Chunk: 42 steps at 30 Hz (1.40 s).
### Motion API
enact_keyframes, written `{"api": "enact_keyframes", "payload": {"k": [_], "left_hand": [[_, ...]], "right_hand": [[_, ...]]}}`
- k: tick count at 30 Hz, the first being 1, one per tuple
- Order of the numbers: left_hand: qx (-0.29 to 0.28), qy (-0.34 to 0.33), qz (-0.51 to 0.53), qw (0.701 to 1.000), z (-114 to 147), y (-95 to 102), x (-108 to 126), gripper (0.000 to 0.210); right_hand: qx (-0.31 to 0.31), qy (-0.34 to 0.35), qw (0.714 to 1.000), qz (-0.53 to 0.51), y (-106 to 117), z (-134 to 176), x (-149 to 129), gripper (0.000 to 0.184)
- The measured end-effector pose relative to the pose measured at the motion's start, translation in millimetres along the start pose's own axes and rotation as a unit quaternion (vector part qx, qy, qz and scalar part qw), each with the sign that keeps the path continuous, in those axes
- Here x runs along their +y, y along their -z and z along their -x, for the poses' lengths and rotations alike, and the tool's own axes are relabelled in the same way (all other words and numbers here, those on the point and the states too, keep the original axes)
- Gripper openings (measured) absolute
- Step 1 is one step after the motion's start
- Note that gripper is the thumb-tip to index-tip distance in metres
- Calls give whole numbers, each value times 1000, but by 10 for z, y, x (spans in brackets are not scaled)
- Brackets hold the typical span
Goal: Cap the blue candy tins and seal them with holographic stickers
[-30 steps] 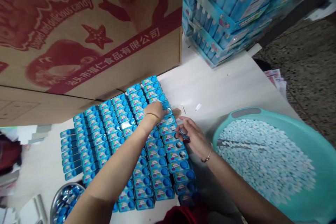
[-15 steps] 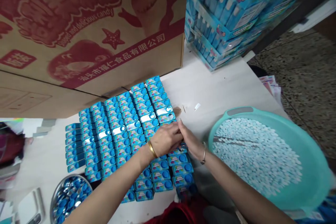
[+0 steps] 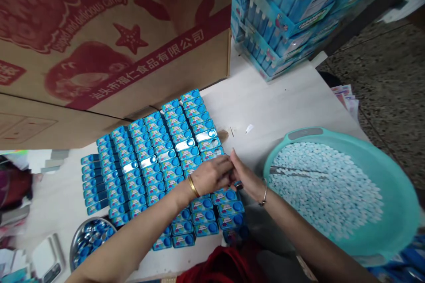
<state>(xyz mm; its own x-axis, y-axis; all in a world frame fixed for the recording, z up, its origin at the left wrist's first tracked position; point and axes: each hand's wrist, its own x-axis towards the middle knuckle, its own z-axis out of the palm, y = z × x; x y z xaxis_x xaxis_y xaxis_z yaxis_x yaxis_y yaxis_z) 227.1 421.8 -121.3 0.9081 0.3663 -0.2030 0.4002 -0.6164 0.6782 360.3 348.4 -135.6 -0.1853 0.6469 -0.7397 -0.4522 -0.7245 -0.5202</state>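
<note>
My left hand, with a gold bangle, is closed over the right front of rows of small blue candy boxes. Its fingertips meet those of my right hand, which is also closed. A small dark round piece, apparently a cap, shows under the right fingers. What the left fingers hold, if anything, is hidden. Most boxes carry a round blue cap at one end. Just beyond my hands, a couple of boxes show a pale round opening.
To the right stands a turquoise basin of pale candies, with a long grey tool in it. A metal bowl of blue caps and a white scale are front left. Behind rise a large carton and stacked display boxes.
My hands have shifted slightly, and the dark round piece now shows under my right fingers. Another box beyond the hands has come into view. The camera view has moved a little.
</note>
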Motion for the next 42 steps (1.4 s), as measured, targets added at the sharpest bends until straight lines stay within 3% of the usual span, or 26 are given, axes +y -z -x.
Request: {"api": "enact_keyframes", "payload": {"k": [3,5,9,13,15,18,21,24,27,30,32,35,39,42], "left_hand": [[149,146,44,977,-67,30,-218,24],[182,224,24,957,-154,68,-336,19],[116,320,-60,938,-387,170,-386,12],[-9,424,-118,898,-608,291,-323,20],[-69,445,-136,882,-700,351,-322,27],[-127,443,-147,875,-804,426,-372,36],[-142,454,-146,867,-849,477,-434,50],[-121,483,-134,857,-810,490,-422,56],[-59,472,-150,867,-651,417,-253,41],[28,333,-94,938,-352,229,48,29],[50,195,-7,980,-121,62,250,39],[76,100,46,991,143,-178,445,43],[154,119,64,979,208,-337,421,29],[213,219,75,949,81,-291,240,18]], "right_hand": [[38,24,996,-77,55,-50,-18,63],[84,39,985,-144,82,-82,-29,56],[120,65,962,-236,98,-117,-33,48],[146,81,945,-280,101,-137,-25,45],[153,87,940,-293,102,-149,-26,44],[161,91,936,-299,88,-152,-43,43],[151,97,935,-305,54,-117,-74,43],[145,111,932,-313,24,-53,-92,45],[154,118,929,-314,12,11,-80,50],[158,118,922,-333,-4,55,-41,57],[157,117,917,-348,-32,75,-10,60],[156,122,922,-334,-98,98,29,63],[136,133,934,-304,-161,116,65,60],[137,145,944,-264,-144,123,139,54]]}}
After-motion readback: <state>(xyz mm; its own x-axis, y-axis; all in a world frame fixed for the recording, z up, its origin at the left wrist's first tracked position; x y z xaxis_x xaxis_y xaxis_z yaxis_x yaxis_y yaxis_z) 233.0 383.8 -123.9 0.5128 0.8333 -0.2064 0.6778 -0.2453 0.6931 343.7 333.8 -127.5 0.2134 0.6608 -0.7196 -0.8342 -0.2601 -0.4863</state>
